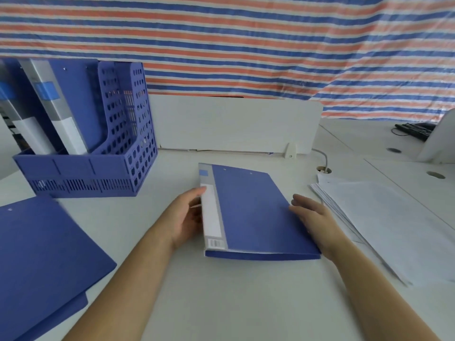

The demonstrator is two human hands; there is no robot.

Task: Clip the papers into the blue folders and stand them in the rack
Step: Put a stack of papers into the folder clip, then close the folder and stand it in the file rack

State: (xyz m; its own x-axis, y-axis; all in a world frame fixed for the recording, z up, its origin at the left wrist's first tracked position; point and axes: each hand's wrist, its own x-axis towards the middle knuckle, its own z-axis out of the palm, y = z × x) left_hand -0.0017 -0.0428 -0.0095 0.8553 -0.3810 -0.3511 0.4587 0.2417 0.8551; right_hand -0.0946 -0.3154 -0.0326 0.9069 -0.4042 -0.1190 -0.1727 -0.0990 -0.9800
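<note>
A closed blue folder (253, 212) is held at the middle of the worktop (234, 291). Its labelled spine edge is gripped by the left hand (187, 217), thumb on top, while the right hand (312, 217) is laid with straight fingers on the cover's right edge. Papers (384, 217) are stacked just to the right. The rack (86, 173) is seen at the far left.
</note>
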